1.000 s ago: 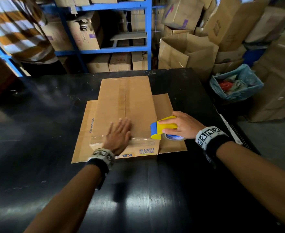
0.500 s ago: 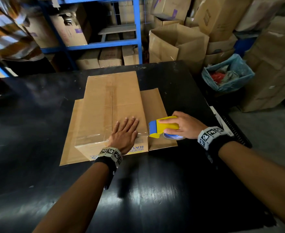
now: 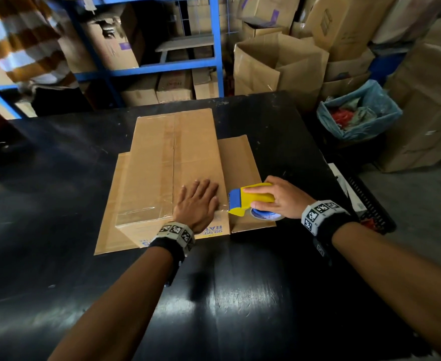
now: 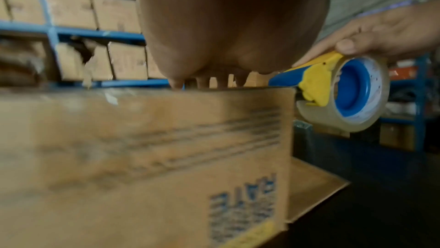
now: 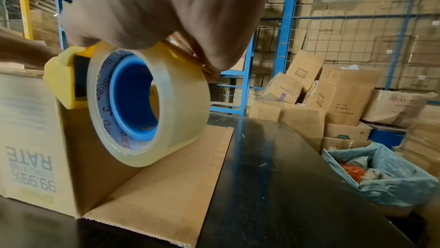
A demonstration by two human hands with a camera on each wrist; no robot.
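At the near right edge of the box, my right hand curls round the dispenser; my left hand lies flat on the tape. I should press firmly and tear cleanly.

- Dim overall; the glossy black bench throws back pale streaks of glare, and arm shadows cut through them.
- The head view bows at its edges, and its far corners are smeared.
- Left wrist view: the box print is blurred.
- Right wrist view: the tape dispenser is crisp, the right hand above it soft.
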